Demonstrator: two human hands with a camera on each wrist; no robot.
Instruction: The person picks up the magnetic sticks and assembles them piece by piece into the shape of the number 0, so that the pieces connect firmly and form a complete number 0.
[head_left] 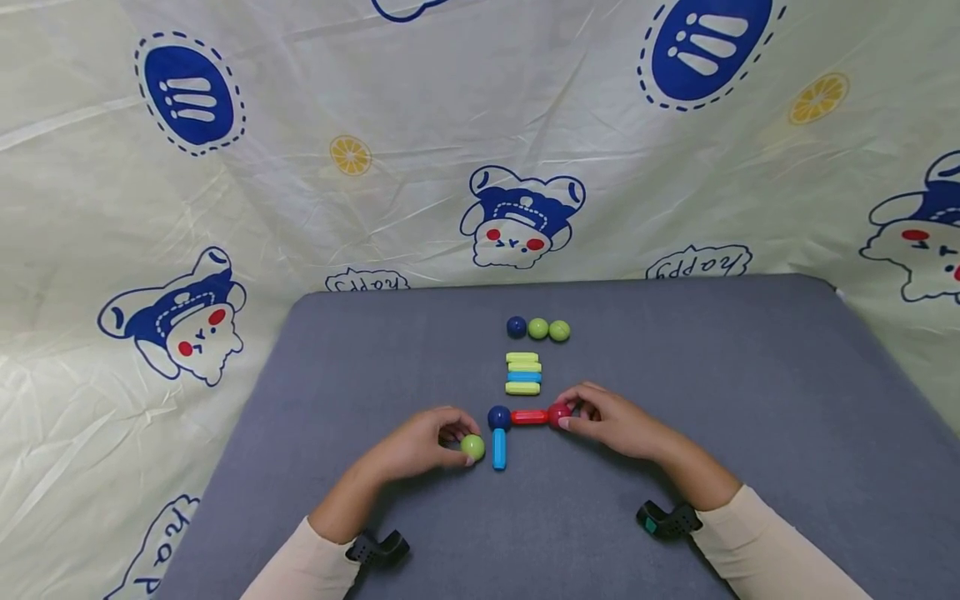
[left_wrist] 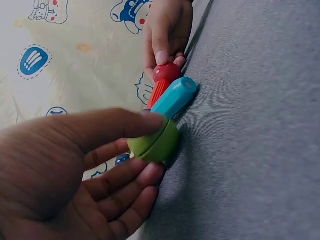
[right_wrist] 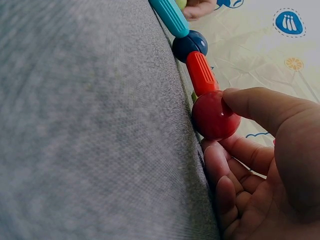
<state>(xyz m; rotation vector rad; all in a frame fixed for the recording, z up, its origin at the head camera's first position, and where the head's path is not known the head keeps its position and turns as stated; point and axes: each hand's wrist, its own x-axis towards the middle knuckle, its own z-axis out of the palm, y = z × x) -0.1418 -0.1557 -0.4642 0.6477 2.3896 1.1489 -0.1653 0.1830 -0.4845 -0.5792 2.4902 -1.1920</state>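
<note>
My left hand (head_left: 426, 443) pinches a green ball (head_left: 472, 447) between thumb and fingers, just left of a blue rod (head_left: 499, 450). That rod joins a dark blue ball (head_left: 498, 417), from which a red rod (head_left: 529, 417) runs right to a red ball (head_left: 558, 415). With thumb and fingertips my right hand (head_left: 618, 421) holds the red ball. In the left wrist view the green ball (left_wrist: 155, 142) shows a seam, and a gap from the blue rod cannot be judged there. The right wrist view shows the red ball (right_wrist: 216, 115) touching the red rod's end.
Beyond the joined pieces lie several short rods (head_left: 522, 373), yellow-green and blue, stacked in a column. Farther back, a dark blue ball (head_left: 516, 327) and two green balls (head_left: 548, 329) form a row. The grey tabletop (head_left: 375, 350) ends at a patterned white cloth (head_left: 420, 200).
</note>
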